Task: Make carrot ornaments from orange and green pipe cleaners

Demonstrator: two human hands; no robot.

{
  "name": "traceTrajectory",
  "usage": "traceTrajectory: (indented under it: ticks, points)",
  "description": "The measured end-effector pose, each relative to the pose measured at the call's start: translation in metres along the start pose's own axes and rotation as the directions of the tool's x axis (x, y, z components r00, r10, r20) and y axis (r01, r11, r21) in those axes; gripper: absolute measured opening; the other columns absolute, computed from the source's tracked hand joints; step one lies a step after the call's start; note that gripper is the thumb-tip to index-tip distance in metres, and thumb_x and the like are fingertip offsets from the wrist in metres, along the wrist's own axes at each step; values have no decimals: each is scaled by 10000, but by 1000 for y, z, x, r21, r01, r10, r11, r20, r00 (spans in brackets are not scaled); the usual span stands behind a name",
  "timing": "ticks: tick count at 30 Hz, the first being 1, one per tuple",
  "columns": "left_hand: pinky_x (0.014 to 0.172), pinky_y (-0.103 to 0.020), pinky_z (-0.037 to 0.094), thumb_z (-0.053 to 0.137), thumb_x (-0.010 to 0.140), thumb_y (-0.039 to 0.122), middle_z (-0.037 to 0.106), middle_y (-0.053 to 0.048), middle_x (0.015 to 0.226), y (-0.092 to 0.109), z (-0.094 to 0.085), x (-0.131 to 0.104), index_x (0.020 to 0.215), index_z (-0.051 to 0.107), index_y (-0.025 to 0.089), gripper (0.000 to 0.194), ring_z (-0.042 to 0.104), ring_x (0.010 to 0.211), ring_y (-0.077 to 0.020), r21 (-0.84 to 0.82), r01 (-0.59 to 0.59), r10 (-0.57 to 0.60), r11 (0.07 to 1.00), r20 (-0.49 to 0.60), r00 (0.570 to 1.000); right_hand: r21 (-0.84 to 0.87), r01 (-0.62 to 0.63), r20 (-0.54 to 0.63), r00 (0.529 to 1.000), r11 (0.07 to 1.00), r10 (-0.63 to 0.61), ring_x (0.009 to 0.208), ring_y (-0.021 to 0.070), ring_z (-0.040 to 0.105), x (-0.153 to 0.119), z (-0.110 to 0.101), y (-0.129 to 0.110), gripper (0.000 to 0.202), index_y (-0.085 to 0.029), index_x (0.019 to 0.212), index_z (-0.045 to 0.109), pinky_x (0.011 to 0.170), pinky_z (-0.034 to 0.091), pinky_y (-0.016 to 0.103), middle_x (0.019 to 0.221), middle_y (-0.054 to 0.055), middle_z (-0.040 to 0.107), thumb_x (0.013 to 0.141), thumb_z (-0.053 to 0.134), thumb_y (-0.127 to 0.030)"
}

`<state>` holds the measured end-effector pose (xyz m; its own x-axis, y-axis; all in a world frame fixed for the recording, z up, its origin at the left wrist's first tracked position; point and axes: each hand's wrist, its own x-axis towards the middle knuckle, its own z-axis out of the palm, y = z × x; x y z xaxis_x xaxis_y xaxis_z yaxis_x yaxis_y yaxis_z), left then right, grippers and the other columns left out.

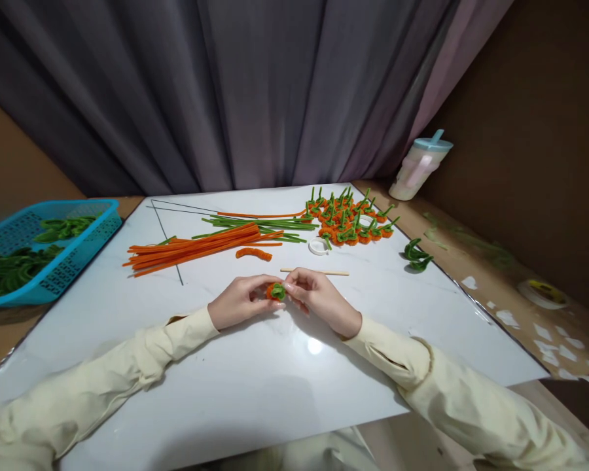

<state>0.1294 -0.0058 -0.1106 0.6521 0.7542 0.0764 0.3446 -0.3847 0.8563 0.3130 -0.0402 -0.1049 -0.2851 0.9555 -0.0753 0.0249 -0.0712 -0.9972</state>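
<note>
Over the middle of the white tabletop, my left hand (245, 301) pinches a small orange pipe-cleaner pumpkin (275, 291) with a green top. My right hand (321, 301) is closed at the pumpkin's green part, thumb and finger pressed together there. Just beyond the fingers lies a thin wooden stick (341, 273). A short coiled orange piece (254, 253) rests a little farther back. Behind it are a bundle of orange pipe cleaners (177, 252) and a bundle of green pipe cleaners (265, 224).
Several finished orange-and-green pieces (348, 222) cluster at the back right, near a white tape roll (319, 246). A blue basket (73, 265) with green pieces stands left. At right are curled green pieces (416, 255), a tumbler (419, 170), paper scraps (544, 347) and yellow-cored tape (542, 294).
</note>
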Motion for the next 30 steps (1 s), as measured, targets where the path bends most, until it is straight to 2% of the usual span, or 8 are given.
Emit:
traceTrajectory:
  ticks: [4, 7, 10, 13, 16, 20, 26, 30]
  points:
    - [475, -187, 400, 658, 711, 391, 611, -15, 731, 4, 2, 0, 901, 609, 139, 320, 511, 572, -96, -204, 114, -133, 972, -82, 988, -8, 108, -73, 991, 994, -109, 439, 66, 408, -1, -1, 0, 182, -182, 873, 474, 354, 316, 178, 642, -36, 485, 824, 494, -356]
    - [367, -164, 323, 640, 719, 445, 580, 2, 592, 8, 1, 2, 757, 589, 117, 334, 444, 430, -56, -426, 222, -256, 877, -23, 966, -252, 281, -101, 944, 926, -314, 597, 96, 494, -3, -4, 0, 125, -182, 927, 512, 441, 393, 189, 768, 5, 532, 829, 503, -260]
    - [349, -158, 327, 599, 725, 530, 592, -23, 568, 10, 0, 4, 694, 586, 99, 432, 452, 404, -53, -569, 279, -291, 774, 73, 954, -494, 503, 35, 827, 710, -562, 736, 128, 519, -6, -5, 1, 130, -171, 946, 538, 565, 448, 231, 876, 52, 556, 826, 494, -145]
    - [338, -162, 323, 563, 725, 585, 583, -30, 509, 11, 1, 4, 607, 577, 89, 510, 429, 346, -43, -579, 323, -315, 748, 119, 942, -576, 655, 191, 689, 489, -699, 839, 166, 524, -8, -5, 2, 197, -169, 1015, 519, 665, 471, 285, 931, 87, 570, 844, 453, -95]
    - [311, -171, 288, 534, 741, 595, 553, -17, 442, 11, 4, 3, 566, 560, 97, 529, 392, 292, -42, -514, 354, -338, 781, 130, 932, -614, 685, 244, 637, 392, -731, 865, 185, 521, -7, -4, 4, 201, -180, 1034, 512, 718, 472, 322, 926, 93, 580, 856, 456, -105]
    - [312, -175, 252, 465, 799, 576, 522, 15, 428, 14, 9, 0, 603, 545, 119, 503, 362, 291, -41, -449, 329, -322, 831, 94, 942, -588, 681, 240, 662, 437, -710, 848, 172, 526, -5, -3, 5, 167, -180, 1020, 517, 706, 477, 303, 898, 80, 572, 877, 446, -129]
    - [436, -180, 319, 435, 859, 476, 435, 63, 424, 14, 9, -5, 579, 459, 150, 431, 369, 383, -48, -238, 178, -202, 955, -79, 976, -522, 553, 95, 794, 650, -600, 745, 138, 521, -4, -4, 2, 289, -174, 1071, 492, 595, 469, 240, 847, 39, 538, 814, 599, -250]
    - [452, -188, 300, 451, 854, 435, 384, 77, 418, 12, 8, -6, 585, 441, 160, 385, 340, 413, -58, -173, 124, -136, 977, -62, 989, -540, 559, 177, 807, 630, -564, 706, 131, 516, -3, -4, 3, 350, -169, 1098, 519, 642, 469, 260, 838, 34, 546, 793, 624, -302]
